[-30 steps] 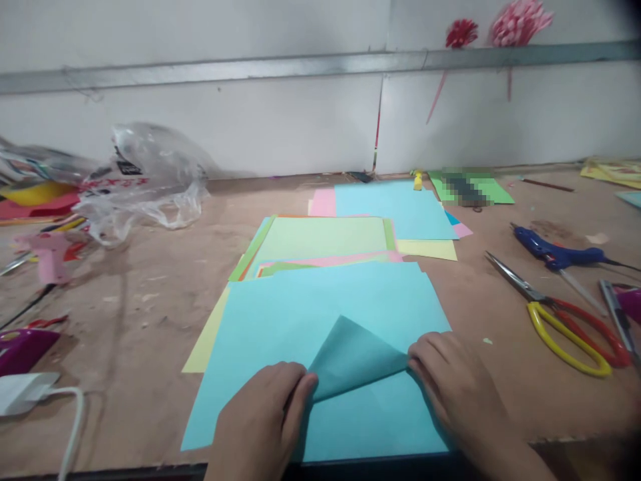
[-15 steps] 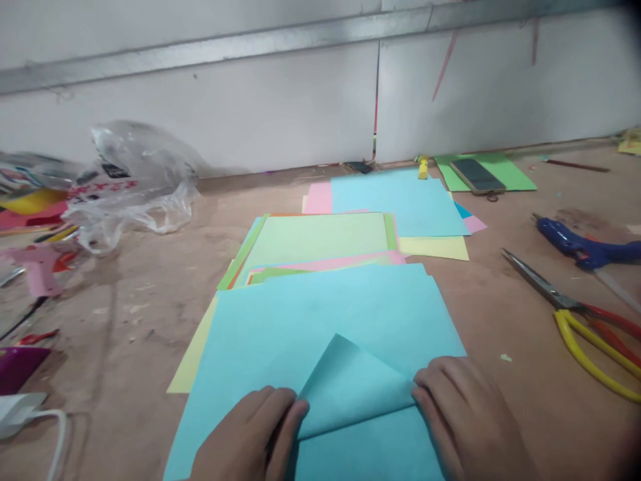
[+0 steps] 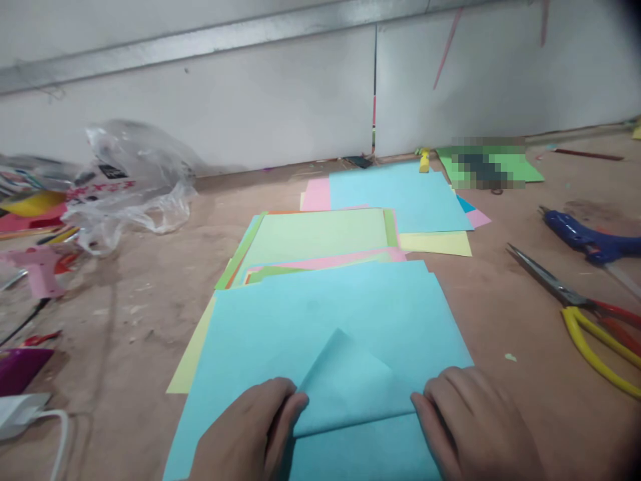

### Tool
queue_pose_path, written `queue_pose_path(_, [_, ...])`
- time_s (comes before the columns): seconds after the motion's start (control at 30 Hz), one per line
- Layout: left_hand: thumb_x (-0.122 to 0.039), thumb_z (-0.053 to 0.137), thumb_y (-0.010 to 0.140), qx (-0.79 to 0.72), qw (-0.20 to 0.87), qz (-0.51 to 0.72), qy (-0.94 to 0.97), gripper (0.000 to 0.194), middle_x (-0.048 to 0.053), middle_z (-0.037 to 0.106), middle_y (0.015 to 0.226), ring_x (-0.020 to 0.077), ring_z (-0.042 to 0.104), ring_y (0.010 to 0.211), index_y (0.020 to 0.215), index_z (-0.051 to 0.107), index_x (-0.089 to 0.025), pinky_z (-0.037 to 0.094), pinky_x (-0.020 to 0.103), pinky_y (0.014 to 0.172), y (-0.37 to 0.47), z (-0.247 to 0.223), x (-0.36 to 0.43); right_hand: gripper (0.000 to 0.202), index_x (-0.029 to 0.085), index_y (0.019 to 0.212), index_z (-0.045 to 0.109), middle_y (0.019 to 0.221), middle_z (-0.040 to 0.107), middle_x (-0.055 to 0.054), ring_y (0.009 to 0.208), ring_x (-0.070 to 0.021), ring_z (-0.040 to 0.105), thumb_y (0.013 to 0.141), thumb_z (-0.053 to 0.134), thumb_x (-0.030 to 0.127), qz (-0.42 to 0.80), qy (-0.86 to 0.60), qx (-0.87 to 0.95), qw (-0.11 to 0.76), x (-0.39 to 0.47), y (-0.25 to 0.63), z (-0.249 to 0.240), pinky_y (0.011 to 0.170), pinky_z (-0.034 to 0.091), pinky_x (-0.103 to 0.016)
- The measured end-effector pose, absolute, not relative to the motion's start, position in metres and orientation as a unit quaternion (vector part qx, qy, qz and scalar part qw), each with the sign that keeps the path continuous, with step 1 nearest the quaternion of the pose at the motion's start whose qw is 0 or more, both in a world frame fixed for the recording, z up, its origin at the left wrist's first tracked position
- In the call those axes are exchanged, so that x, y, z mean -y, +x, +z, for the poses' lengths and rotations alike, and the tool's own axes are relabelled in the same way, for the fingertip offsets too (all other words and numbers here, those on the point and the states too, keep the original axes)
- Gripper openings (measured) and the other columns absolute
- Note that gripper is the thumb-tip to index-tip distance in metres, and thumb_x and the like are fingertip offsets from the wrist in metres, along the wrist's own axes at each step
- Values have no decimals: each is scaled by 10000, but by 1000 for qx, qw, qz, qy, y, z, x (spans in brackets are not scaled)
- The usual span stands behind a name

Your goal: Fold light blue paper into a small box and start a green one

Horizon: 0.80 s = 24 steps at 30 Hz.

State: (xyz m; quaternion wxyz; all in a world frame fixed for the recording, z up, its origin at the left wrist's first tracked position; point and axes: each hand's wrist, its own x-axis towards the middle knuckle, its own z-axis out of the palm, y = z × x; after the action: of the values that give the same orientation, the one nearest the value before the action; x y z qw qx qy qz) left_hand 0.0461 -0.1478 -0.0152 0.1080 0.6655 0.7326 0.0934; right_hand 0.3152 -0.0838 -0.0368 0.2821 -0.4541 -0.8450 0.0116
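Note:
A folded piece of light blue paper [image 3: 345, 387] lies over larger light blue sheets [image 3: 320, 300], its pointed flap toward the far side. My left hand [image 3: 248, 427] pinches the left end of the fold between thumb and curled fingers. At the right end, my right hand [image 3: 471, 421] has its thumb and bent fingers closed on the paper's edge. The lower part of the folded piece runs out of view between my wrists.
Stacked pale green paper [image 3: 320, 234] and more blue paper [image 3: 390, 197] lie beyond. Scissors [image 3: 565, 294] and a blue glue gun [image 3: 585, 234] are at right. At left are a pink glue gun [image 3: 37, 267], a plastic bag [image 3: 135, 180] and a white plug [image 3: 23, 414].
My right hand has slid slightly right along the fold. The flap's right side now looks flatter against the sheet. My left hand stays at nearly the same spot.

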Motion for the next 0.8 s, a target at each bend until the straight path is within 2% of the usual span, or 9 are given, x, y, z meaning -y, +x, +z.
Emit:
queue_pose_path(0.17, [-526, 411, 966, -733, 120, 69, 666, 386, -43, 653, 677, 149, 655, 635, 765, 608, -261, 444, 233, 557, 40, -18, 144, 333, 209, 627, 502, 602, 453, -10, 622, -177, 381, 958, 503, 247, 3, -453, 845, 284, 83, 316, -37, 628, 245, -339])
queue_pose_path(0.37, [-533, 328, 987, -765, 89, 71, 633, 453, -26, 630, 652, 170, 629, 645, 733, 574, -249, 418, 263, 590, 53, -15, 143, 309, 210, 628, 498, 603, 452, -16, 618, -181, 373, 935, 525, 204, 3, -442, 855, 271, 82, 317, -37, 624, 233, -346])
queue_pose_path(0.8, [-562, 316, 988, -770, 106, 65, 626, 467, -27, 613, 682, 168, 606, 666, 752, 563, -244, 396, 276, 618, 52, -21, 145, 316, 216, 622, 482, 597, 450, -19, 619, -185, 369, 935, 522, 204, 3, -446, 855, 265, 82, 317, -36, 621, 229, -350])
